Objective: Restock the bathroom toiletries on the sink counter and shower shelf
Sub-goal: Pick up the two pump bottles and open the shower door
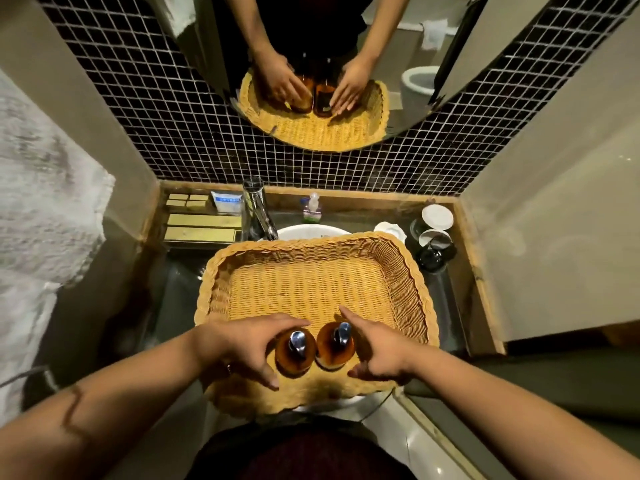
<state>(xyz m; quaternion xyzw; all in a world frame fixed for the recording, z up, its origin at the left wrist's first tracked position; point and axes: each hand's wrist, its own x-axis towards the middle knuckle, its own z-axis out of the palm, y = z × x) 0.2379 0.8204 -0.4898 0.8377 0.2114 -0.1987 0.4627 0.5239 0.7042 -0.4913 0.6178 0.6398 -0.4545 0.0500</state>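
A large wicker basket [311, 278] rests over the white sink [304, 232]. Two amber pump bottles stand upright side by side at the basket's near edge. My left hand [242, 344] curls around the left amber bottle [295, 355], thumb and fingers on its sides. My right hand [377, 351] is spread beside the right amber bottle [335, 346], fingers apart and close to its side; contact is unclear. The rest of the basket holds nothing.
A chrome faucet [258, 209] and a small clear pump bottle [312, 206] stand behind the sink. Boxed amenities in a tray [202, 225] lie at the back left. Covered cups [434, 233] stand at the back right. A mirror [311, 64] hangs above the dark tiles.
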